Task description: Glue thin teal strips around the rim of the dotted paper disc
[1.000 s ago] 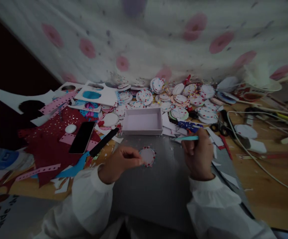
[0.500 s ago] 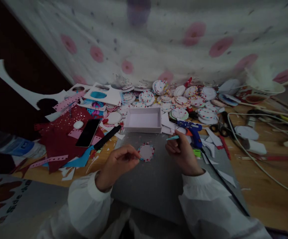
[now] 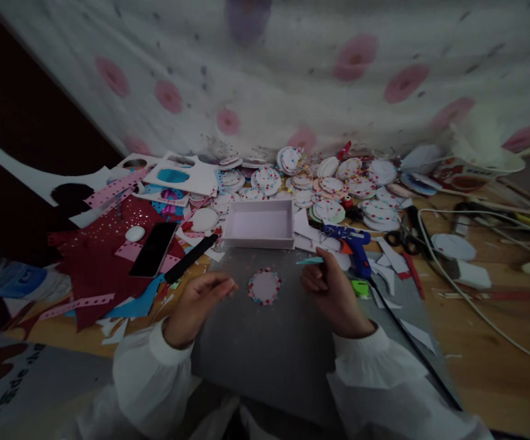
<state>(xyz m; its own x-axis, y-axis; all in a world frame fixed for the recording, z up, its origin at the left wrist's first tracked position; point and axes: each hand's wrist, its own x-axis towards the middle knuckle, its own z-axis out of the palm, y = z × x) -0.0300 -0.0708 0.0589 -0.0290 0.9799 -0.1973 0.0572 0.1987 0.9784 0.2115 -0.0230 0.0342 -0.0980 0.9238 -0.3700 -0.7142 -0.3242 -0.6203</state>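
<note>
Lower L of centre, the L hand (image 3: 194, 310) has drawn back from the dotted disc (image 3: 265, 288); fingertips narrowed, can't tell if pinching a tiny bit. Disc, mid-frame, now lies free of both hands, so contact seems paused. R of centre, the R hand (image 3: 337, 296) grips a slim turquoise tool (image 3: 309, 261). Materials, L to R: flat glossy phone (image 3: 154, 249), stiff open-top box (image 3: 259, 243), pale round disc w/ bumpy red + blue edge, smooth grey mat (image 3: 269, 360), blue glue gun (image 3: 361, 256).

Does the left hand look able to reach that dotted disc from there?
Probably yes: the left hand is close beside the dotted disc on the grey mat, and nothing visible stands between them.
</note>
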